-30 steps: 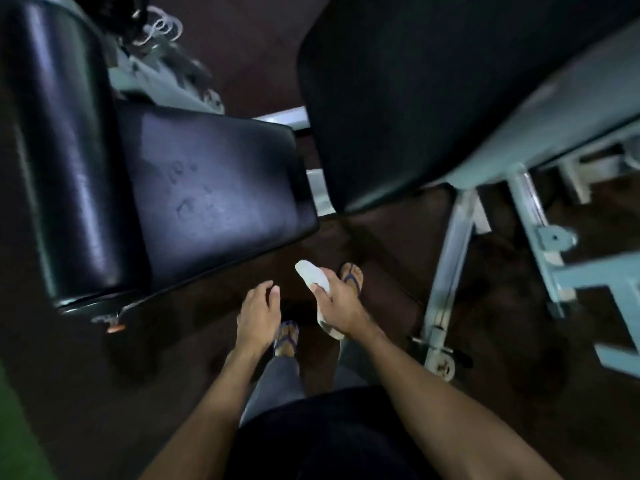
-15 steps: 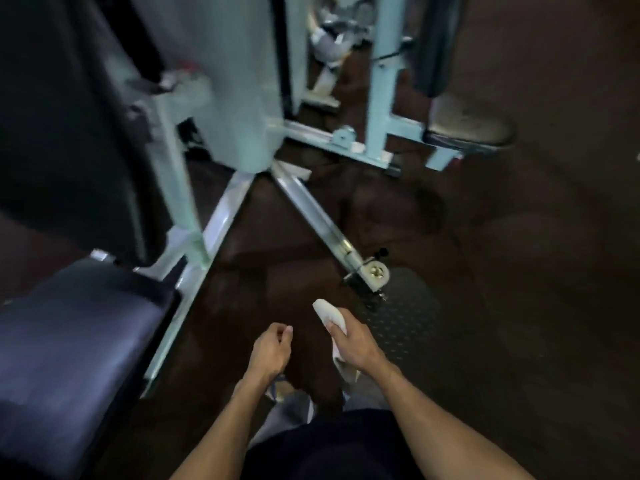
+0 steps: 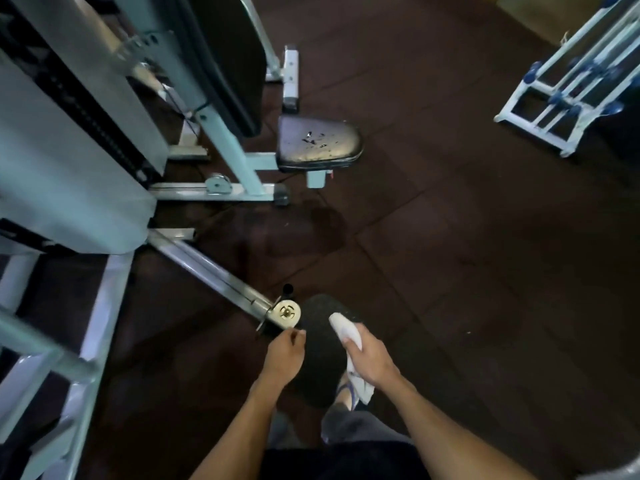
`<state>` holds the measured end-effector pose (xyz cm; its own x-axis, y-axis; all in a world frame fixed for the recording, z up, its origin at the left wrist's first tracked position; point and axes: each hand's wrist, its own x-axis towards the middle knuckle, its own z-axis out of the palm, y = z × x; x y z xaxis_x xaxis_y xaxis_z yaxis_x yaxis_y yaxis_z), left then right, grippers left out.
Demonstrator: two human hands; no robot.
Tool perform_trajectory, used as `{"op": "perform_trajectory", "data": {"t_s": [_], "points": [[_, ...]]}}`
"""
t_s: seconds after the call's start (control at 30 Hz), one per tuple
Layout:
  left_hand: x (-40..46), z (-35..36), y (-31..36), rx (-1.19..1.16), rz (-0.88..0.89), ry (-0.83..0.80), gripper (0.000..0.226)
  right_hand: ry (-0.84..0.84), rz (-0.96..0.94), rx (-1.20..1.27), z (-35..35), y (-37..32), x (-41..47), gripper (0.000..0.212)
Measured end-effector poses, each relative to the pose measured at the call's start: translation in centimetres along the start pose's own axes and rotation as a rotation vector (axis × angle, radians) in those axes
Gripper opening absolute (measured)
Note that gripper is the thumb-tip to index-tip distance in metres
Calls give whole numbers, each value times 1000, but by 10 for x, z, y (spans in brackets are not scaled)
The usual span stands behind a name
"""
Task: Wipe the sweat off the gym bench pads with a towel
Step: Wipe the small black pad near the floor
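Clutching a rolled white towel [image 3: 348,336] in our right hand [image 3: 370,360], grip wrapped tight around it, we stand on dark rubber flooring [image 3: 467,237]. Our left hand [image 3: 282,356] hangs beside it, fingers loosely curled, empty. Farther ahead, well apart from both hands, a droplet-speckled black seat pad [image 3: 320,143] sits on a pale blue machine frame [image 3: 221,133].
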<state>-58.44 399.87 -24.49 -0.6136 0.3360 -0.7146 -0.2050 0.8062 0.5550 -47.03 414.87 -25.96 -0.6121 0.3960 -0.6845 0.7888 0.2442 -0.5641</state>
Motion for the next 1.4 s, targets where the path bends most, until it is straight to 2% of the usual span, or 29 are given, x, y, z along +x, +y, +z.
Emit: {"op": "perform_trajectory", "data": {"t_s": [0.17,0.33,0.43,0.53,0.67,0.83,1.0,1.1,1.2,1.27,1.33,1.4], "points": [[48,8,75,6,27,6,31,65,4,53,-71,-8,52,44],[112,-8,124,-13,19,76,26,84,-32,75,-115,-34,117,43],[156,-23,154,-35,-11,57,29,98,-39,81,-136,-56,159,43],[209,-44,189,-33,1,60,35,115,-35,102,-156,-81,209,43],[282,-87,230,-3,0,56,27,120,7,105,-180,-130,280,40],[388,-133,272,40,23,99,28,155,-80,154,-204,-188,375,38],[497,-149,303,38,50,132,29,237,-136,156,-231,-217,489,36],[561,-152,310,105,65,209,30,302,-168,141,-246,-223,556,39],[613,-149,308,173,129,371,34,370,-159,148,-260,-222,618,41],[643,-143,303,255,190,457,41,436,-218,128,-263,-223,653,44],[671,-137,298,395,245,502,50,508,-337,30,-258,-228,682,50],[699,-132,293,523,310,522,57,533,-373,-165,-242,-235,708,58]]}}
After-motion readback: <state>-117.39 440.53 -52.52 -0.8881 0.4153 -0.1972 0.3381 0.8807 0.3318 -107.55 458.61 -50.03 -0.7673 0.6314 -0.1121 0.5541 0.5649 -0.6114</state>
